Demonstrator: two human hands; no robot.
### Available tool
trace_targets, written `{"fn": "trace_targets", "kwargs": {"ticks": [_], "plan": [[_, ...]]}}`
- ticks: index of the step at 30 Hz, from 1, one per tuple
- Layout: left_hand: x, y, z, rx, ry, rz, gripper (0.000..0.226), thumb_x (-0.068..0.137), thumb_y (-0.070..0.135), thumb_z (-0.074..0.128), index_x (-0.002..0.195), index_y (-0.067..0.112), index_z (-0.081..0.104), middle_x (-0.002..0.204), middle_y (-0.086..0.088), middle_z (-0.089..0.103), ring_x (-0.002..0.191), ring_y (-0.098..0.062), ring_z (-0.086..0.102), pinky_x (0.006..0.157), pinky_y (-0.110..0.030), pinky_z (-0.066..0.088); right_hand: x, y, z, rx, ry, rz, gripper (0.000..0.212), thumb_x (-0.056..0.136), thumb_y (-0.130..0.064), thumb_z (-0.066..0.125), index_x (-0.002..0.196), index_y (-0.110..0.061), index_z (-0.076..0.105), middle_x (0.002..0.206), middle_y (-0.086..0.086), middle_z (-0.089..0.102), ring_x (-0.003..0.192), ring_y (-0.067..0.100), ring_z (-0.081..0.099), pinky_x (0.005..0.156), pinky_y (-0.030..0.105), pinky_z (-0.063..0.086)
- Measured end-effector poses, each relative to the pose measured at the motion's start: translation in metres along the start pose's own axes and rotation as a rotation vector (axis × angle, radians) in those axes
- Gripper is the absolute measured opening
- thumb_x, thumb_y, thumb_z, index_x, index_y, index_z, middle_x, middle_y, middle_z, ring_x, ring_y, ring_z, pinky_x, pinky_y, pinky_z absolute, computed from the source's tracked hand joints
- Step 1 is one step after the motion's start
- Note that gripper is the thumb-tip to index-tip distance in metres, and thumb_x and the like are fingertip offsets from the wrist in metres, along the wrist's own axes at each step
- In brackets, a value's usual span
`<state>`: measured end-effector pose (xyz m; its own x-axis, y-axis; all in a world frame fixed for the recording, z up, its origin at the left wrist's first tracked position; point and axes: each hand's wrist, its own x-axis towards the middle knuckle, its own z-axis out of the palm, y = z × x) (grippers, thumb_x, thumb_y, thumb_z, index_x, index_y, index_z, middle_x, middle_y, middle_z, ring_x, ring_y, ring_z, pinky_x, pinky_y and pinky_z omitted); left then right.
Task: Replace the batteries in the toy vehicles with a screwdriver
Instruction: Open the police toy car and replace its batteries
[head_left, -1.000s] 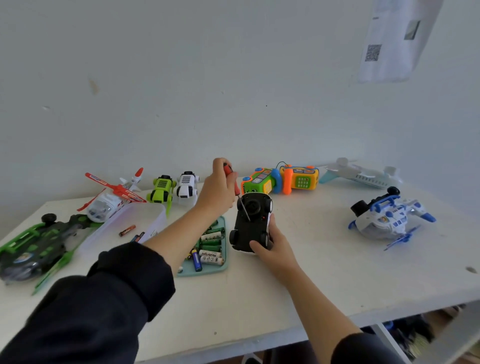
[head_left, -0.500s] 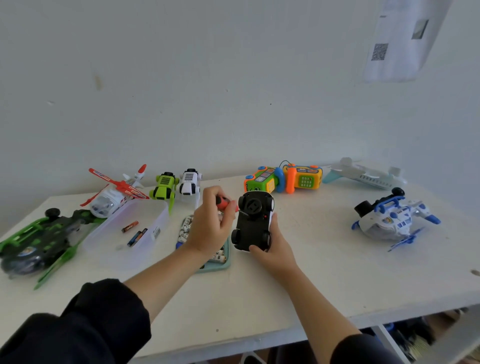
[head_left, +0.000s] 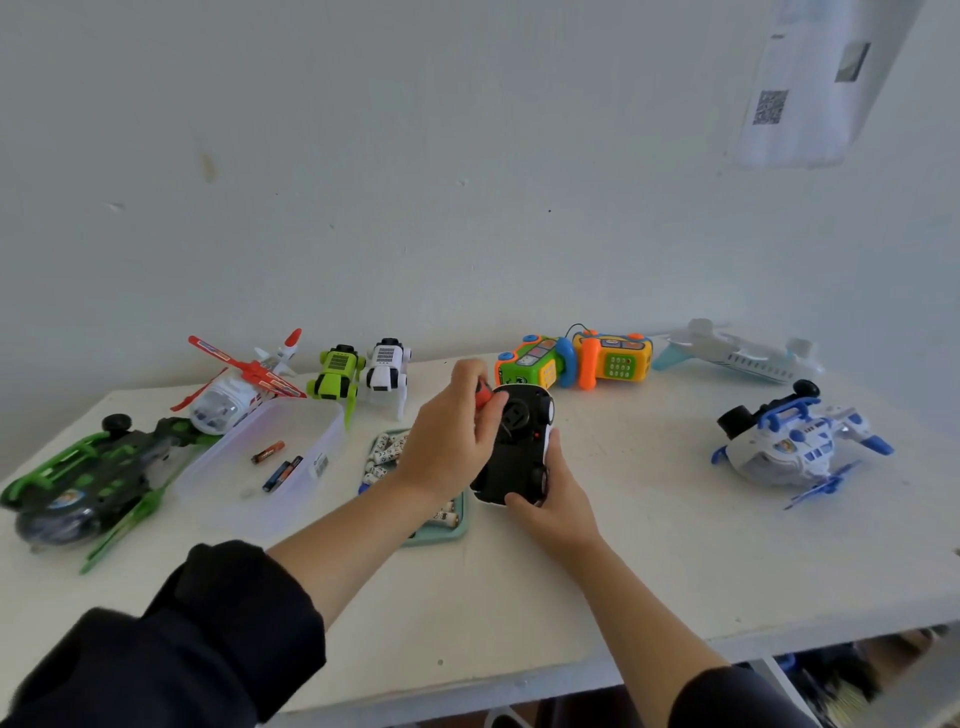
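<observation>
Midway along the white table (head_left: 675, 571), a person works on a black toy car (head_left: 517, 447) turned wheels-up. Its underside faces the camera. The right hand (head_left: 553, 506) grips the car's near end, thumb laid along its side, steadying it just beside a green tray (head_left: 441, 532) of loose batteries (head_left: 384, 452). The left hand (head_left: 452, 439) is curled tightly round a screwdriver (head_left: 483, 395), of which only the red handle shows between thumb and fingers; the hand rests against the car's far end, and the tool's tip is hidden behind the fingers. Both forearms are bare below dark sleeves (head_left: 208, 634).

Toward the left edge, a clear plastic box (head_left: 311, 467) holds a few batteries, one of them orange. Beyond it lie a dark helicopter with green trim (head_left: 88, 478), at the left corner, and a white helicopter with red rotor blades (head_left: 234, 395). Along the back edge, near the wall, stand a lime-green buggy (head_left: 337, 371) and a white one (head_left: 387, 364), side by side. Further right along that edge sits a bright orange, green and yellow toy phone (head_left: 576, 361), then a pale airliner (head_left: 737, 353). A white and blue plane (head_left: 795, 447) lies near the right edge, well apart from the hands. A sheet printed with a square code (head_left: 810, 88) hangs on the wall at upper right.
</observation>
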<state>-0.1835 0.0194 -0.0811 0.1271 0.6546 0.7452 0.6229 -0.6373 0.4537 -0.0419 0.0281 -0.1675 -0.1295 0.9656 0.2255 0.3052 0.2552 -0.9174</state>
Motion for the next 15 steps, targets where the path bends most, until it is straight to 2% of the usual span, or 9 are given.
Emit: {"fn": "trace_targets", "kwargs": {"ticks": [5,9,12,15], "plan": [[0.038,0.003,-0.002,0.011,-0.088,-0.155,0.016,0.097,0.023,0.047,0.095,0.019,0.032,0.071,-0.013,0.057,0.057,-0.024,0.06,0.054,-0.048,0.052,-0.001,-0.001,0.0,0.022,-0.009,-0.01,0.098,0.063,-0.025,0.056,0.15,-0.023,0.011,0.119,-0.011,0.057,0.105,0.003,0.054,0.069,-0.001,0.039],[0.058,-0.003,-0.009,-0.11,-0.098,-0.388,0.009,0.099,0.018,0.042,0.099,0.013,0.035,0.074,-0.017,0.06,0.046,-0.013,0.052,0.046,-0.033,0.05,0.001,0.005,0.002,0.007,-0.021,-0.017,0.106,0.058,-0.044,0.058,0.151,-0.024,0.01,0.125,-0.008,0.059,0.111,0.007,0.058,0.08,0.014,0.047],[0.063,-0.011,-0.016,-0.146,-0.102,-0.486,0.011,0.1,0.018,0.04,0.104,0.008,0.037,0.073,-0.018,0.062,0.048,-0.021,0.05,0.049,-0.039,0.051,0.002,0.006,0.003,0.031,-0.01,0.002,0.105,0.058,-0.048,0.058,0.15,-0.026,0.012,0.124,-0.006,0.06,0.109,0.009,0.059,0.086,0.027,0.051],[0.061,-0.01,-0.019,-0.168,-0.054,-0.49,0.01,0.1,0.017,0.041,0.105,0.009,0.037,0.07,-0.014,0.061,0.045,-0.015,0.05,0.046,-0.032,0.049,0.002,0.006,0.003,0.019,-0.004,-0.014,0.099,0.058,-0.045,0.056,0.148,-0.027,0.017,0.121,-0.006,0.061,0.108,0.011,0.059,0.084,0.03,0.052]]}}
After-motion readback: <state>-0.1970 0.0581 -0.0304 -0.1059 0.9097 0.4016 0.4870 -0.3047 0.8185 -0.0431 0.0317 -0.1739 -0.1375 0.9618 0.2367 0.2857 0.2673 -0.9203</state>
